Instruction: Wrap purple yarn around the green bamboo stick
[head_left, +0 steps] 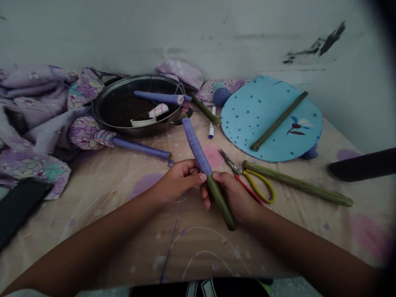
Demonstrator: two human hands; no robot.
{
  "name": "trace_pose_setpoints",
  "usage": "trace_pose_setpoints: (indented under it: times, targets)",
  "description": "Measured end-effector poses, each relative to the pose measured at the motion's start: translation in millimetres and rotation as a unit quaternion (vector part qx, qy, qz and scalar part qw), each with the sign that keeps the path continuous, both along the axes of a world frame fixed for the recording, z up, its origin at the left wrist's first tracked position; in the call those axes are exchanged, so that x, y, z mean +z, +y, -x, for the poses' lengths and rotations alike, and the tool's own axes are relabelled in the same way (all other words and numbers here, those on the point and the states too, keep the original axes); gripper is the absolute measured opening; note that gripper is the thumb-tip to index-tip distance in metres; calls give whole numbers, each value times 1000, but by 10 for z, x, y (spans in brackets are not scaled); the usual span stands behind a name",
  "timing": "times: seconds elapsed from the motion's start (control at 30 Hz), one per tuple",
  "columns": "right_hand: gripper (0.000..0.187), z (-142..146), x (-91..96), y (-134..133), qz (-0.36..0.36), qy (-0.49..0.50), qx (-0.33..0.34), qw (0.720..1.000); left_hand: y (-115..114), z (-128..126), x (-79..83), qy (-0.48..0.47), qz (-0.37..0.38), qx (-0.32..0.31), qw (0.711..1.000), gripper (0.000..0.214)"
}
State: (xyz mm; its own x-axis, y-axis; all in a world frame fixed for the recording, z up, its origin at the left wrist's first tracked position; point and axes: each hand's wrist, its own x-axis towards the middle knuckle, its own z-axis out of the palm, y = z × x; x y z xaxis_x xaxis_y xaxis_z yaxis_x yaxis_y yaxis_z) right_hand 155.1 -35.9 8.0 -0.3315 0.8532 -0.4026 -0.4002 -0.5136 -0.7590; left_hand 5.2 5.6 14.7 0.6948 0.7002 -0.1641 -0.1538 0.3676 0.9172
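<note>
Snugly, purple-wrapped stick (197, 145), between left hand (177, 181), right hand (230, 197)

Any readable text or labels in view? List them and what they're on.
No readable words, brands or numbers anywhere.
White marker: no text can be made out; too small and blurred to tell.
White roll: red marks only, no legible text.
Dark garment: white print at the bottom edge, cut off and unreadable.
</note>
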Motion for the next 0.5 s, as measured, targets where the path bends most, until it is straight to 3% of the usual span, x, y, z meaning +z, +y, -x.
trace_pose_setpoints:
  times: [0.13,0.23,0.5]
  targets:
    - [16,21,-14,4,-2,-67,-43,997,22,9,36,38,-26,26,999,20]
    - [13,29,3,-18,11,-51,-56,997,15,10,57,43,-21,10,999,19]
    - [25,-12,77,-26,69,80,29,994,-24,4,60,-25,41,-30,998,25]
